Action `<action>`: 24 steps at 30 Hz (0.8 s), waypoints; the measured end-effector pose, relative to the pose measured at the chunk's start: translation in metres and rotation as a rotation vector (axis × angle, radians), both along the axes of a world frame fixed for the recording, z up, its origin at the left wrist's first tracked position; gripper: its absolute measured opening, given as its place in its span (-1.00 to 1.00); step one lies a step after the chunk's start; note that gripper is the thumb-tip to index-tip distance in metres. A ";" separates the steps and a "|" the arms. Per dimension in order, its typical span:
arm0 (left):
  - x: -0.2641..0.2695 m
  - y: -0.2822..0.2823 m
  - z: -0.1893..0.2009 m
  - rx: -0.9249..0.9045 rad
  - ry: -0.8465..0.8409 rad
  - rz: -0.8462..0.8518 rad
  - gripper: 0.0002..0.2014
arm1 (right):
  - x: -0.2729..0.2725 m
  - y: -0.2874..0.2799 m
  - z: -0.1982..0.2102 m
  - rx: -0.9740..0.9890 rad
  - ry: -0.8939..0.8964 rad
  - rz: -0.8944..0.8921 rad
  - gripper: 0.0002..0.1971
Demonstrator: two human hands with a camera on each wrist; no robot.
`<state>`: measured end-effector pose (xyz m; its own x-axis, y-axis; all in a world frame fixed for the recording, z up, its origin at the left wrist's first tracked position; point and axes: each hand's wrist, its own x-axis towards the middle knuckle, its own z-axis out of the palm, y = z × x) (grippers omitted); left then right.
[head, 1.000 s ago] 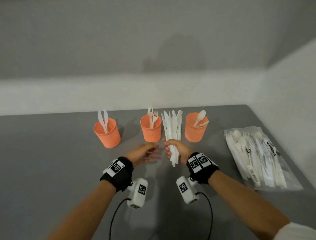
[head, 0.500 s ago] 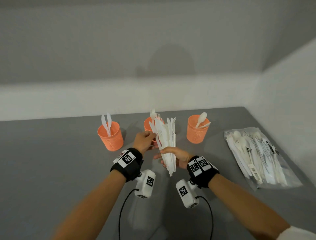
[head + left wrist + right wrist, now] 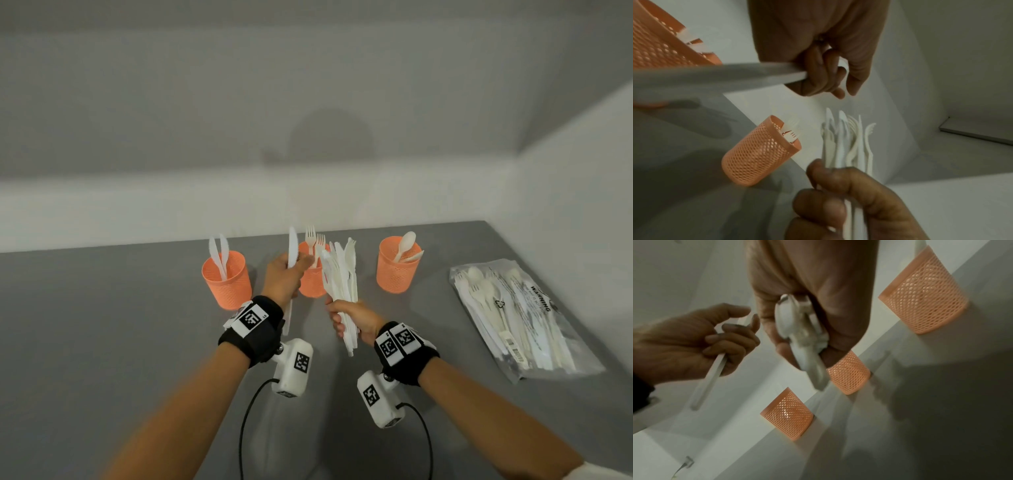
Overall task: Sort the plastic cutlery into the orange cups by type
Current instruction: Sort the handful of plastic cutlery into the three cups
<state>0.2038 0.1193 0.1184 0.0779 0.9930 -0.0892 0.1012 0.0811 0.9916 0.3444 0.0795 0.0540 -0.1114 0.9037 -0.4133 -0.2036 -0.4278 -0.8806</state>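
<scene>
Head view: three orange mesh cups stand in a row on the grey counter [image 3: 102,342]. Left cup [image 3: 226,279] holds two white knives, blades up. Middle cup [image 3: 311,278] holds two forks, tines up; partly hidden behind the left hand. Right cup [image 3: 397,265] holds spoons, leaning to the right.

Left hand [image 3: 282,279] grips a single white plastic knife [image 3: 292,248] about mid-length, fingers curled round the handle; serrated blade points up, handle end hangs below the wrist. The knife is held in the air between the left and middle cups, just in front of them.

Right hand [image 3: 354,320] clenched round a bundle of cutlery [image 3: 340,274], upright and slightly fanned. Left wrist view shows knife blades and curved fork tines in the bundle [image 3: 846,139]; all matte off-white plastic. The bundle is in the air between the middle and right cups, nearer the person.

Clear plastic bag of cutlery [image 3: 520,315] with printed warning text lies flat on the counter at far right, well apart from the cups.
</scene>
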 end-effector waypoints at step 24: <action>0.017 -0.008 -0.013 0.108 0.025 0.080 -0.80 | -0.015 0.005 0.016 0.059 0.072 -0.030 -0.75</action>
<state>0.2210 0.1113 0.1055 -0.0024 0.9998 0.0172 0.1233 -0.0167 0.9922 0.3298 0.0841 0.0696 -0.1112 0.9297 -0.3510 -0.2791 -0.3682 -0.8868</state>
